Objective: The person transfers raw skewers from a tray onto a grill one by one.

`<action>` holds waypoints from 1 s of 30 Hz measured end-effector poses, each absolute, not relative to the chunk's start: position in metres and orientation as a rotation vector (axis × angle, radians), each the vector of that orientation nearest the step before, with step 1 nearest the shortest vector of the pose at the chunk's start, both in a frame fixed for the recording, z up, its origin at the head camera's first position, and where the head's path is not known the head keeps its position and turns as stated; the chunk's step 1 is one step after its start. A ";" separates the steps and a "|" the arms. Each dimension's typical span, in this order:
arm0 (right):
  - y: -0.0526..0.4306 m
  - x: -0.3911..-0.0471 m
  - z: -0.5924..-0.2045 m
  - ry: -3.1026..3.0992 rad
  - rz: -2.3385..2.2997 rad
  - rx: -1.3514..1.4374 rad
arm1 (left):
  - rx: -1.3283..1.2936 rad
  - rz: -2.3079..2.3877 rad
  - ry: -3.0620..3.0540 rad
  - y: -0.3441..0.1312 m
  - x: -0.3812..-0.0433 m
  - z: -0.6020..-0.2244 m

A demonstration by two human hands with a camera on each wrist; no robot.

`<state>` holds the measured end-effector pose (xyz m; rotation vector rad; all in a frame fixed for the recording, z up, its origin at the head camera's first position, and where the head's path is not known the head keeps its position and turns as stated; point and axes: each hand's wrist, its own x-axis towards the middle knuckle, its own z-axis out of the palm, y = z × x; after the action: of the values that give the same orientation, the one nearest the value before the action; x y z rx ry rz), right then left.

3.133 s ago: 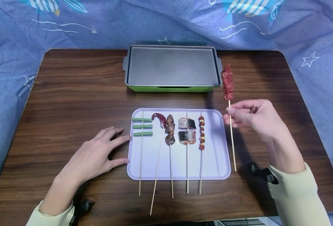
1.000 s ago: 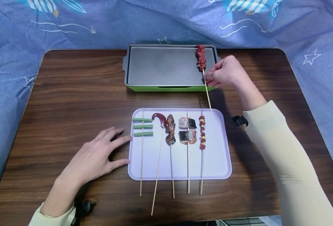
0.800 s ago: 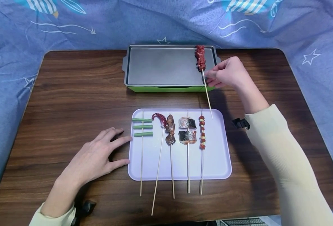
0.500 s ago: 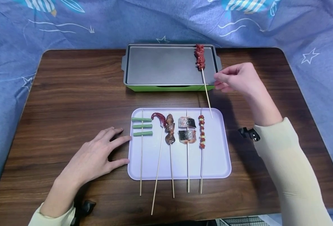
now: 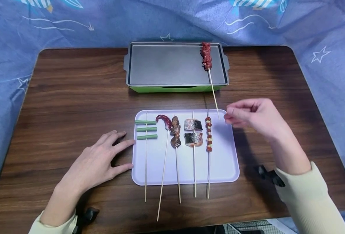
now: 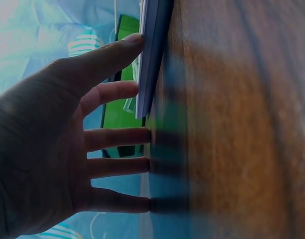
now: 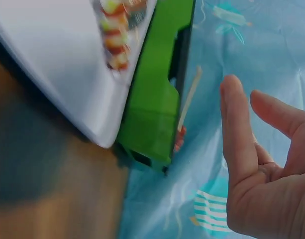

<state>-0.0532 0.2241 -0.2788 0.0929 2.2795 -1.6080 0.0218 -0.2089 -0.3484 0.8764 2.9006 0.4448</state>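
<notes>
A skewer of raw red meat (image 5: 206, 58) lies on the right part of the black griddle (image 5: 166, 65), its bare stick jutting past the front edge. My right hand (image 5: 257, 118) hovers by the upper right corner of the lilac tray (image 5: 223, 165); the right wrist view shows thumb and index finger apart, holding nothing. At the tray's left edge my left hand (image 5: 94, 162) rests with spread fingers, thumb and index finger touching the rim. On the tray lie skewers of green stalks (image 5: 147, 129), a red tentacle (image 5: 164, 119), brown meat (image 5: 176, 131), fish pieces (image 5: 193, 138) and small red-and-pale pieces (image 5: 209, 135).
The griddle sits on a green base (image 5: 149, 89) at the back of the wooden table (image 5: 81, 84). Blue patterned cloth (image 5: 111, 22) hangs behind. Skewer sticks extend past the tray's front rim.
My right hand carried the raw meat skewer from right of the griddle onto it, let go, then drew back toward the tray's right corner. My left hand stays in place.
</notes>
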 end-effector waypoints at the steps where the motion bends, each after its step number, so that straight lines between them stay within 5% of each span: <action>1: 0.225 -0.047 -0.282 2.245 -1.608 0.093 | 0.877 0.440 2.905 -0.209 0.022 -0.348; 15: 0.228 0.013 -0.343 1.898 -1.472 0.186 | 0.860 0.442 2.888 -0.209 0.023 -0.348; 30: 0.205 0.026 -0.351 1.984 -1.390 0.120 | 0.850 0.442 2.882 -0.208 0.022 -0.349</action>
<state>0.0258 0.2054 -0.3511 0.1200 1.9840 -1.3895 0.0225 -0.2082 -0.3488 0.8499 2.8817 0.4420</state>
